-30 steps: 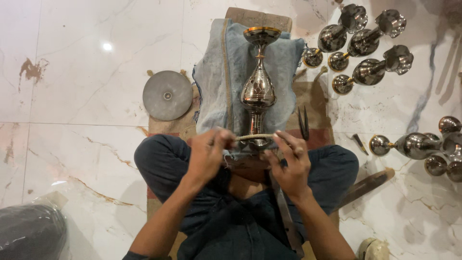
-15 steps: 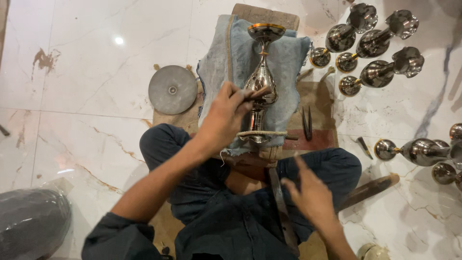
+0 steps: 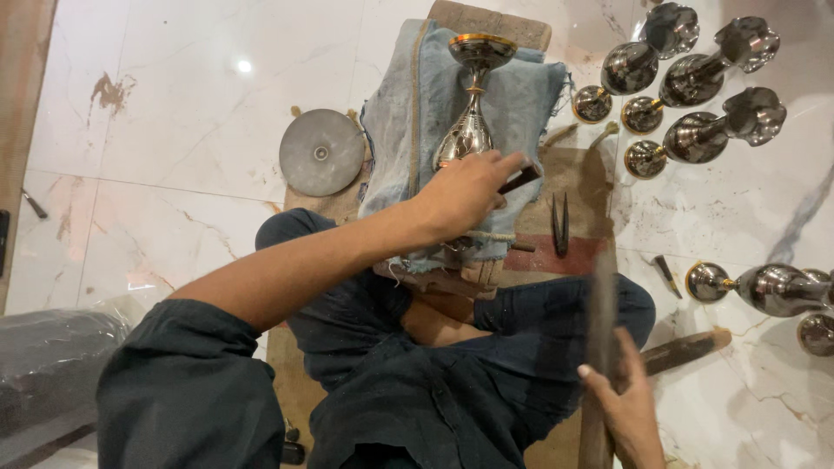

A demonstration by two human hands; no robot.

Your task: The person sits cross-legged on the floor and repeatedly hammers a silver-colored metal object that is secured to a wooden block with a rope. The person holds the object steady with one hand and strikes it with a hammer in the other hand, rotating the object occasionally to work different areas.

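**A floor-level metalworker's workshop**

I read this as a craft workshop run on a white marble floor (image 3: 174, 217). I see rows of polished goblet-shaped metal vessels (image 3: 695, 130) lying in batches, a round grey metal disc (image 3: 321, 152), dark pointed hand tools (image 3: 560, 221), and a worn wooden board (image 3: 591, 174) padded with frayed blue cloth (image 3: 521, 104).
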